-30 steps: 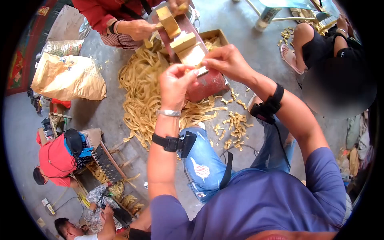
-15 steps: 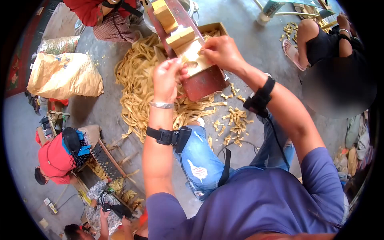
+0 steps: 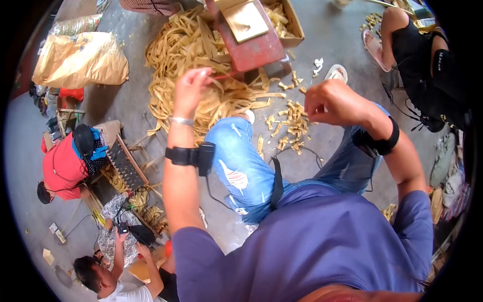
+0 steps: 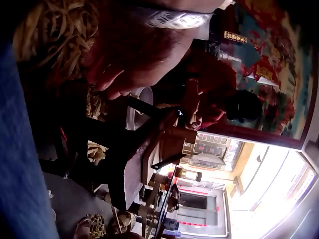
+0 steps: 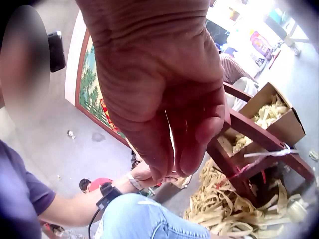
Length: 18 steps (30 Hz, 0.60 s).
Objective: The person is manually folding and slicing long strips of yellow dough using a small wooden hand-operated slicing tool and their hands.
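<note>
In the head view my left hand (image 3: 191, 93), blurred, hovers over the left part of a heap of long yellow-tan strips (image 3: 168, 55). Its fingers look loosely bent and show nothing between them. My right hand (image 3: 336, 103) hangs above the floor with its fingers drooping downward. The right wrist view shows those fingers (image 5: 192, 149) relaxed around nothing. Small knotted or bow-shaped yellow pieces (image 3: 293, 121) lie scattered on the floor to its left. Beyond both hands stands a red bench (image 3: 259, 54) with a pale wooden board (image 3: 247, 27) on top.
A cardboard box (image 3: 298, 38) of yellow strips stands beside the bench. To the left lies a large tan sack (image 3: 83, 60). Other people sit around, including one in a red shirt (image 3: 60, 168) and one in black (image 3: 420, 75). A thin cable (image 3: 319, 158) runs on the floor.
Both hands have left the board on the bench and come back toward my body, the right hand swinging out to the right. The bench now appears higher in the head view.
</note>
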### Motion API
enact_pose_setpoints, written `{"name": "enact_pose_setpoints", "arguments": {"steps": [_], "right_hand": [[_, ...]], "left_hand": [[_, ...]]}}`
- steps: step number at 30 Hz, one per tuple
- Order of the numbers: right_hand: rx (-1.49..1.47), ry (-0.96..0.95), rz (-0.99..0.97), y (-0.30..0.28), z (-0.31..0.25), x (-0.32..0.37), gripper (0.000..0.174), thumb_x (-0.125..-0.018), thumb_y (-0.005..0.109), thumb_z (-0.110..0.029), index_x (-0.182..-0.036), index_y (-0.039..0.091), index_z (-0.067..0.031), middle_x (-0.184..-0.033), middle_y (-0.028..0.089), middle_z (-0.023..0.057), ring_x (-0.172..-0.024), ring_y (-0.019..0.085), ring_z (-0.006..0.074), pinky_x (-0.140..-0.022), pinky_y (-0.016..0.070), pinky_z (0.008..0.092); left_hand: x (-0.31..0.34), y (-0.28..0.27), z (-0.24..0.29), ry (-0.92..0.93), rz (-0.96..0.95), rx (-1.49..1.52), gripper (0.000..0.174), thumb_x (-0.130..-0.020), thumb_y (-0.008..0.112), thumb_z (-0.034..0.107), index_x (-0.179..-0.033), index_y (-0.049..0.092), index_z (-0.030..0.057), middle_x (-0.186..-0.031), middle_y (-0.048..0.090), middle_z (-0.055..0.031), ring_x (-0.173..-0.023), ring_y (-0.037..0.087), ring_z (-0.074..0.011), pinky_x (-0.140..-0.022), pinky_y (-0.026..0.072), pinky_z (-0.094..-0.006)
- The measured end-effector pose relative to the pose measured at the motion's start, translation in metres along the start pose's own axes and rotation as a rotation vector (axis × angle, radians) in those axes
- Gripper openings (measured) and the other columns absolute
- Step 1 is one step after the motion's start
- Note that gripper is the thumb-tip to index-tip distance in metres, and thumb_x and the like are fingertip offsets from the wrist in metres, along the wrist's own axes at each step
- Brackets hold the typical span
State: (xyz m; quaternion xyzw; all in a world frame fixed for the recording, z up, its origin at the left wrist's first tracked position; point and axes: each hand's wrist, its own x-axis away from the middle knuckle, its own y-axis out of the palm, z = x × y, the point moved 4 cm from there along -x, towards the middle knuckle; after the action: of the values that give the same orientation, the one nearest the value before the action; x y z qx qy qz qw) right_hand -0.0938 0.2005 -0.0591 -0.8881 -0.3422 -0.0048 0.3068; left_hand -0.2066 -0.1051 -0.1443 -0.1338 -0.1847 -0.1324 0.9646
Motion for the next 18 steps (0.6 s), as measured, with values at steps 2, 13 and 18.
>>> {"name": "enact_pose_setpoints", "arguments": {"steps": [2,13,18], "right_hand": [[0.024,0.009,-0.05,0.017,0.004,0.004,0.009,-0.065,0.071,-0.009,-0.073,0.069,-0.0087,-0.071,0.064,0.0057,-0.063,0.063,0.0227,-0.056,0.0458,0.0343],[-0.519,0.466,0.351,0.016,0.066,0.01,0.012,-0.085,0.066,-0.011,-0.084,0.065,0.0009,-0.071,0.061,0.0028,-0.061,0.056,0.0059,-0.05,0.0425,0.0212],[-0.533,0.89,0.621,0.089,0.224,-0.007,0.012,-0.084,0.067,-0.012,-0.086,0.067,0.0001,-0.063,0.063,0.0058,-0.054,0.06,0.0103,-0.045,0.0442,0.0263]], "left_hand": [[-0.012,-0.021,-0.071,-0.013,-0.101,-0.091,0.021,-0.092,0.058,0.019,-0.103,0.066,0.0038,-0.093,0.068,-0.0033,-0.082,0.064,-0.0112,-0.07,0.0497,-0.0224],[-0.055,0.061,-0.292,0.016,-0.58,-0.59,0.058,-0.074,0.068,0.028,-0.126,0.052,0.0068,-0.09,0.066,-0.0175,-0.078,0.064,-0.0324,-0.069,0.0516,-0.0383],[-0.053,0.056,-0.274,0.136,-0.451,-0.683,0.037,-0.072,0.07,0.028,-0.098,0.063,0.0034,-0.078,0.064,-0.0169,-0.073,0.058,-0.0372,-0.065,0.0484,-0.0398]]}}
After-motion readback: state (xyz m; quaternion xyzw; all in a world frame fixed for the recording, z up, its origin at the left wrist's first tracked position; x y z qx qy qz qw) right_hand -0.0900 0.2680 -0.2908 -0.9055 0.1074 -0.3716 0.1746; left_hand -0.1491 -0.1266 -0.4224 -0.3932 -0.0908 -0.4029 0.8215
